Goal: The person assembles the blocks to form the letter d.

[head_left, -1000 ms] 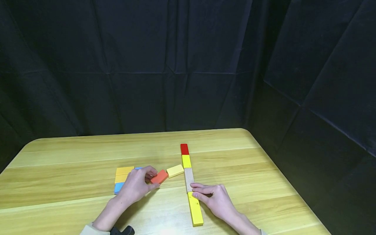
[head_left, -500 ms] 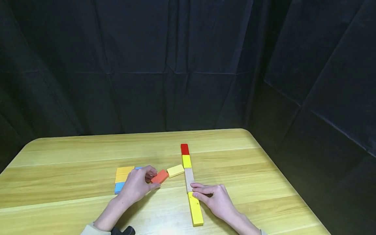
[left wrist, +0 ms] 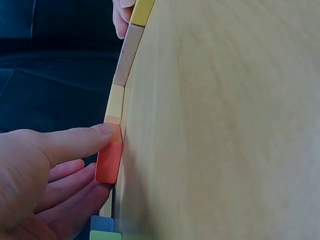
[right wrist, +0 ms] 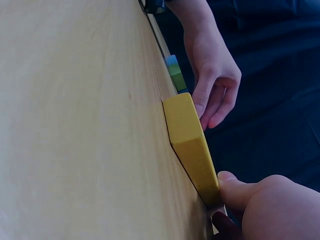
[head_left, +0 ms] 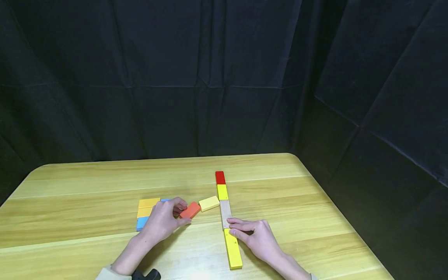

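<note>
My left hand (head_left: 164,219) holds a flat orange-red wooden block (head_left: 190,210), thumb at its near side and fingers at its far end. In the left wrist view the thumb lies across this block (left wrist: 108,162). A pale cream block (head_left: 209,203) touches its right corner and slants toward a straight row of blocks. That row runs red (head_left: 220,177), yellow (head_left: 222,192), greyish wood (head_left: 225,214), then long yellow (head_left: 233,251). My right hand (head_left: 257,237) rests at the row's right side, fingertips on the wood block and thumb on the long yellow block's far end.
Left of my left hand lie orange blocks (head_left: 149,203) and blue blocks (head_left: 142,223), partly hidden by the hand. A green block (left wrist: 106,235) shows in the left wrist view. A black strap (head_left: 147,275) is at my left wrist. Dark curtains (head_left: 157,97) hang behind the wooden table (head_left: 297,194).
</note>
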Motion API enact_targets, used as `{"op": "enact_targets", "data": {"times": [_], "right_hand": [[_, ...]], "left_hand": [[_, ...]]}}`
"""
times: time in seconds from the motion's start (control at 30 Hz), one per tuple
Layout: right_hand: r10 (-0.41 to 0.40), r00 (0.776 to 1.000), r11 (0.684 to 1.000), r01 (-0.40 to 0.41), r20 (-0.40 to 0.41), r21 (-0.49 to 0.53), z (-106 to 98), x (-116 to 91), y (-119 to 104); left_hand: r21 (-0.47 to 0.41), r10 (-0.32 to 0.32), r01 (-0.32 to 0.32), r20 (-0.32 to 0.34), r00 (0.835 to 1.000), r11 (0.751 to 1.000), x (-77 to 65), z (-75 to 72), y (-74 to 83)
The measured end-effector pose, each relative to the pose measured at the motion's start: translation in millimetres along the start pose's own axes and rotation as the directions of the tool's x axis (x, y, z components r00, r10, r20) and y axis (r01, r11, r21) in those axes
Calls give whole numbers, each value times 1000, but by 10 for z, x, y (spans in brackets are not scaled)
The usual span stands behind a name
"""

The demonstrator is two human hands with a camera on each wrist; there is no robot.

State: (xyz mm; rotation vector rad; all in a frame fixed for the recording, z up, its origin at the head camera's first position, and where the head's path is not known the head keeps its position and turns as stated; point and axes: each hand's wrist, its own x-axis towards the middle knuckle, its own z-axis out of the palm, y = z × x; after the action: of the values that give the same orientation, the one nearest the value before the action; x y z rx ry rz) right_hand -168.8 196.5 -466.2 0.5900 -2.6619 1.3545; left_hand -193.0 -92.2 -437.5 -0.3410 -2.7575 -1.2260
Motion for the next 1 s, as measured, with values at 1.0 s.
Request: {"op": "enact_targets", "data": {"times": [1.0], "right_hand": [[-19, 1000, 1000, 19, -6, -12, 2, -1, -7]], "left_hand": [[28, 52, -50, -58, 997, 998, -116, -577, -311]]}}
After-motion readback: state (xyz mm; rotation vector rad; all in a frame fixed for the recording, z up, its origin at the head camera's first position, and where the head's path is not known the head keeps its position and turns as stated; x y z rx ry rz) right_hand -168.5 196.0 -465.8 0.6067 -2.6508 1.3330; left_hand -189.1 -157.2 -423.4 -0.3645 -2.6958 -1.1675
